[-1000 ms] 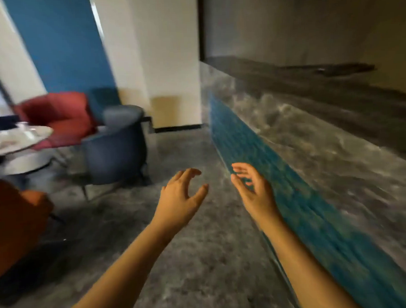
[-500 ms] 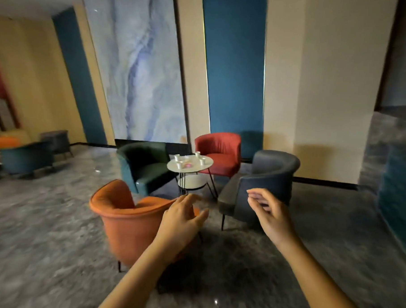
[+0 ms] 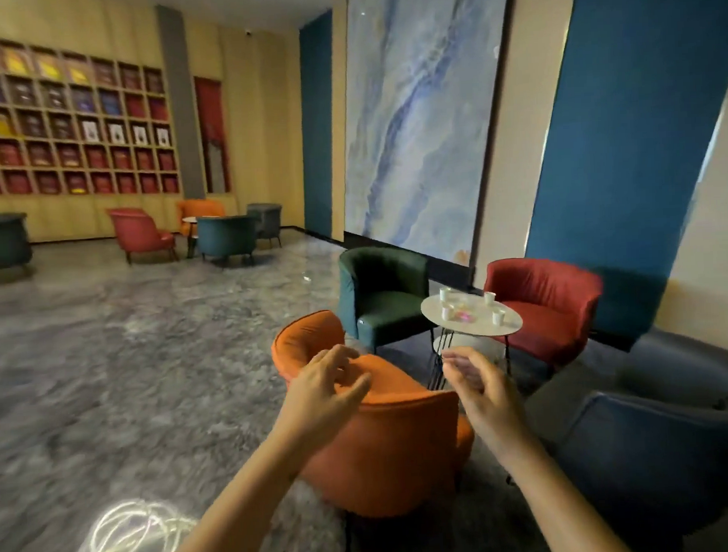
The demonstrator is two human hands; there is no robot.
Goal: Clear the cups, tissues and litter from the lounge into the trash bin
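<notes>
A small round white table [image 3: 475,327] stands among four armchairs at the right. Several small white cups, such as the one at the table's near left [image 3: 446,312] and one at its right [image 3: 497,316], stand on it around a pinkish bit of litter [image 3: 464,315]. My left hand [image 3: 325,392] and my right hand [image 3: 482,385] are raised in front of me, empty, fingers apart, well short of the table. No trash bin is in view.
An orange armchair [image 3: 381,425] stands directly before me, between my hands and the table. A green chair [image 3: 382,300], a red chair [image 3: 543,305] and a dark blue chair [image 3: 673,421] ring the table. A second chair group [image 3: 210,232] stands far left.
The view has swung left from the marble counter to the lounge. The chairs and table now look closer and sit further right. Both hands stay raised and empty.
</notes>
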